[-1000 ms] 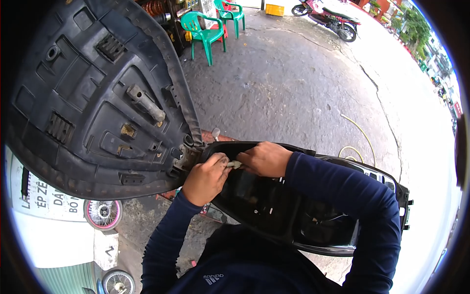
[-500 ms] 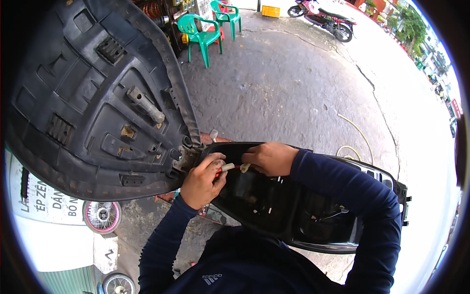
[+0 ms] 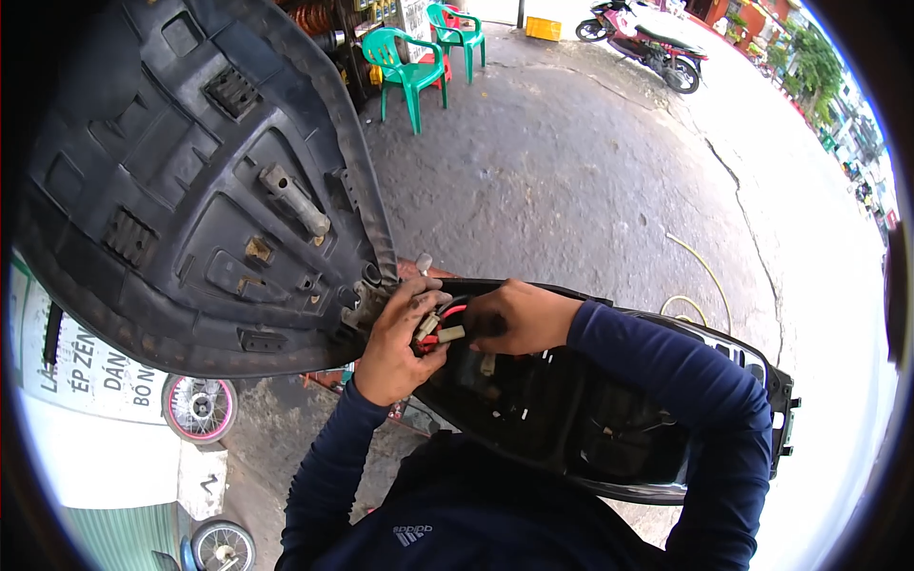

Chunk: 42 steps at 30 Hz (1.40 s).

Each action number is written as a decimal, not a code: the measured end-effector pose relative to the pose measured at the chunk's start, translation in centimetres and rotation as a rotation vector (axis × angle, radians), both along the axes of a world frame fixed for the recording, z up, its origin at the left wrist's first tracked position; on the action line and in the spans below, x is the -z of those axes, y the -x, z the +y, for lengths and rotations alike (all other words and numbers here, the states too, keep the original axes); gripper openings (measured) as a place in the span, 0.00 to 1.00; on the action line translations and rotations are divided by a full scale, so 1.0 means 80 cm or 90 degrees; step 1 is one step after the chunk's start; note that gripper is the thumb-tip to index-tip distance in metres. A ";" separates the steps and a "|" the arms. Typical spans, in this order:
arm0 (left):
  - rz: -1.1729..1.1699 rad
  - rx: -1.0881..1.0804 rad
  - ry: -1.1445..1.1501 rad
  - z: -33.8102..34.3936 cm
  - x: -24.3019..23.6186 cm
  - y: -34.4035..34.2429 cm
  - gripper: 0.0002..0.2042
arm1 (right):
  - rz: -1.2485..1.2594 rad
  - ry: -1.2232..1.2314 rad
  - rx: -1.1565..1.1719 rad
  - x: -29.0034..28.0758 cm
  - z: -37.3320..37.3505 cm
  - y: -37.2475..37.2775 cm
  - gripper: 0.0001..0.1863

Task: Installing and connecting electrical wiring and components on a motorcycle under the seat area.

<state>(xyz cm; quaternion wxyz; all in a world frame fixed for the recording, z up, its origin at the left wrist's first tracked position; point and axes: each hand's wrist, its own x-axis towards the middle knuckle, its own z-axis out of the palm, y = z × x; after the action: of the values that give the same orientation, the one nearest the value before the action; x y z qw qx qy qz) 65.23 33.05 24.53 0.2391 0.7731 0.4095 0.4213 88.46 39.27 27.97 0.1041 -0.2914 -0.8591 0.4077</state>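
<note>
My left hand is closed around red and black wires with pale plastic connectors at the front end of a black under-seat storage box. My right hand is curled just right of the connectors, fingertips dark and down in the box, what they grip hidden. Another pale piece sits below the right fingertips. The raised black seat shows its ribbed underside at left, beside the hinge.
Two green plastic chairs, a yellow crate and a parked red motorbike stand beyond. A yellow hose lies on the pavement at right. Wheels and a sign board are at lower left.
More red and black wire and connectors now show bunched in my left hand, whose fingers have risen slightly. My right fingers have moved down. The whole view has shifted a little.
</note>
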 end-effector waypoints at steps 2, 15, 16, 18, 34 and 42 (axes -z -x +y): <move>-0.009 -0.013 0.000 0.004 0.000 0.001 0.29 | -0.054 -0.048 -0.040 0.006 0.003 -0.003 0.16; 0.001 0.067 -0.077 0.010 -0.011 -0.009 0.32 | 0.090 -0.153 -0.001 0.011 0.014 0.001 0.17; 0.000 0.065 -0.077 0.010 -0.005 -0.008 0.32 | 0.089 -0.163 0.017 0.010 0.016 -0.002 0.15; 0.035 -0.028 -0.064 0.010 0.004 -0.003 0.33 | 0.087 -0.175 0.030 0.004 0.019 -0.004 0.14; -0.054 -0.024 -0.036 0.014 0.006 -0.003 0.17 | 0.160 -0.118 0.009 -0.008 0.025 -0.001 0.15; 0.005 0.003 -0.165 0.029 0.009 -0.024 0.17 | 0.136 -0.057 0.005 -0.013 0.019 0.000 0.15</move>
<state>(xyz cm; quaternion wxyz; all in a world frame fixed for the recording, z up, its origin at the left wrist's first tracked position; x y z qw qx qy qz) 67.12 35.38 23.82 0.1364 0.8001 0.3510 0.4670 88.48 40.79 29.04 0.2096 -0.2444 -0.8592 0.3975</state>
